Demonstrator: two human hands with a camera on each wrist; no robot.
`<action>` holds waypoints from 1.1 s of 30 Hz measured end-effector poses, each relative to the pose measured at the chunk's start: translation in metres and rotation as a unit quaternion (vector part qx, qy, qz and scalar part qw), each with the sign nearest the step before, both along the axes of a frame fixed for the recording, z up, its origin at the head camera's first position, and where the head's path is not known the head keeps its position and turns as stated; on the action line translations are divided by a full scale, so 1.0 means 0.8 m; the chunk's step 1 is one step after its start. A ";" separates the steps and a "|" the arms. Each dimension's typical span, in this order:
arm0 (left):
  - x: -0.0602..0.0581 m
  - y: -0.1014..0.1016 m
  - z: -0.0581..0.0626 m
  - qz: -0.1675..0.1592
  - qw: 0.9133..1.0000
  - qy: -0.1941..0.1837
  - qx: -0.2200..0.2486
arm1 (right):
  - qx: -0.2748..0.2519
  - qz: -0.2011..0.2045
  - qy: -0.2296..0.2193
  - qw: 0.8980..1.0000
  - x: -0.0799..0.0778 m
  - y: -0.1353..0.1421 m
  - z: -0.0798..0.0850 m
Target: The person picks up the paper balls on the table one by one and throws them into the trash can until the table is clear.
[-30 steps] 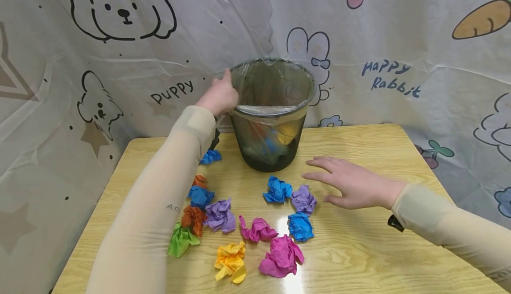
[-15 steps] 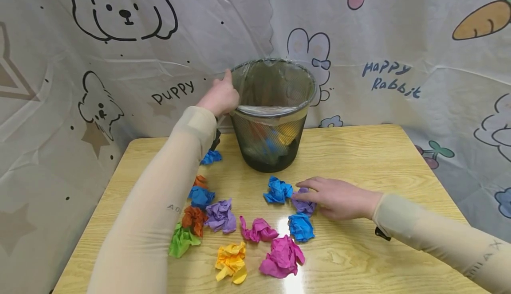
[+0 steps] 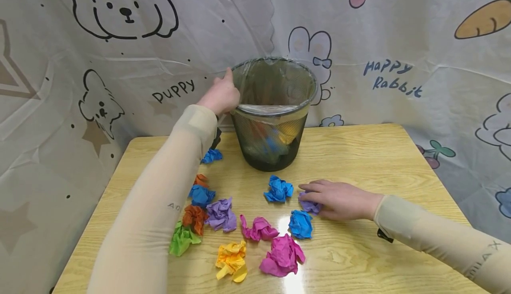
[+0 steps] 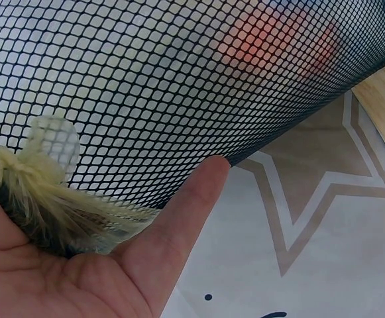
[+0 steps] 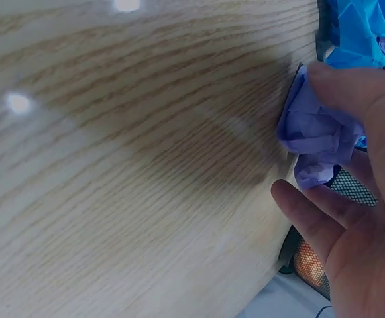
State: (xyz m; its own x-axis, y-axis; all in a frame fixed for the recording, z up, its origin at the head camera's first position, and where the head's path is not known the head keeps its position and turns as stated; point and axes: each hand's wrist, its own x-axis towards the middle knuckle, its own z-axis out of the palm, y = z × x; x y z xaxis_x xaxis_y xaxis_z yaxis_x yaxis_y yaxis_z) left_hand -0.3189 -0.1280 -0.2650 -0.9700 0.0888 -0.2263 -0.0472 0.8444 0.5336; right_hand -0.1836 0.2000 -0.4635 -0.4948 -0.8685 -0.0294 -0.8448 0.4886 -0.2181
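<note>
My left hand (image 3: 223,93) grips the left rim of a black mesh wastebasket (image 3: 242,139), lined with a clear plastic bag. Seen from the left wrist, the thumb lies along the outer mesh (image 4: 132,99), with the gathered bag edge (image 4: 40,189) beside it. On the table's right half, my right hand (image 3: 343,200) holds a crumpled purple paper ball (image 3: 309,206). In the right wrist view this purple ball (image 5: 318,129) sits between thumb and fingers, close to the tabletop. A blue paper ball (image 3: 300,224) lies just left of that hand, and another blue ball (image 3: 278,189) farther left.
Pink (image 3: 282,256), yellow (image 3: 231,260), green (image 3: 182,240), orange and other crumpled balls spread over the wooden table (image 3: 359,258). Coloured paper shows through the basket's mesh. A printed cloth (image 3: 179,19) hangs behind the table. The left arm covers part of the table's left side.
My right hand came left and down onto the purple paper ball, then shifted it slightly right, apart from the blue one. My left hand stays at the wastebasket rim.
</note>
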 end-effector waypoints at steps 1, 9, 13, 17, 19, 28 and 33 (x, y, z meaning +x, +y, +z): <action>0.000 0.000 0.000 0.001 1.000 0.001 0.000 | -0.003 0.003 0.001 1.000 0.000 0.000 0.000; 0.001 0.000 0.001 -0.003 1.000 -0.001 -0.007 | -0.007 -0.024 -0.010 1.000 0.000 -0.002 -0.002; 0.001 0.000 0.002 -0.005 1.000 -0.001 -0.007 | 0.001 -0.024 -0.011 1.000 -0.001 -0.001 -0.003; 0.000 0.000 0.001 -0.002 1.000 -0.001 -0.007 | 0.006 -0.009 0.002 1.000 -0.001 -0.001 -0.005; 0.000 0.000 0.001 0.000 1.000 -0.001 -0.007 | 0.002 -0.006 0.003 1.000 -0.002 -0.001 -0.006; -0.003 -0.001 -0.002 0.002 1.000 -0.004 -0.002 | -0.028 0.001 -0.008 1.000 -0.005 0.002 -0.008; -0.004 0.000 -0.001 0.005 1.000 -0.006 -0.001 | -0.049 0.003 -0.014 0.999 -0.006 0.004 -0.009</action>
State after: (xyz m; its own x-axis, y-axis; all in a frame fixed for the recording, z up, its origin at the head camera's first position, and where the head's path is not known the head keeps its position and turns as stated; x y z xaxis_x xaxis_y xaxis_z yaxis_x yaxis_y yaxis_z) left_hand -0.3220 -0.1283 -0.2661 -0.9679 0.0795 -0.2383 -0.0612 0.8452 0.5309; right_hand -0.1886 0.2032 -0.4703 -0.4903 -0.8706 0.0420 -0.8403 0.4593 -0.2879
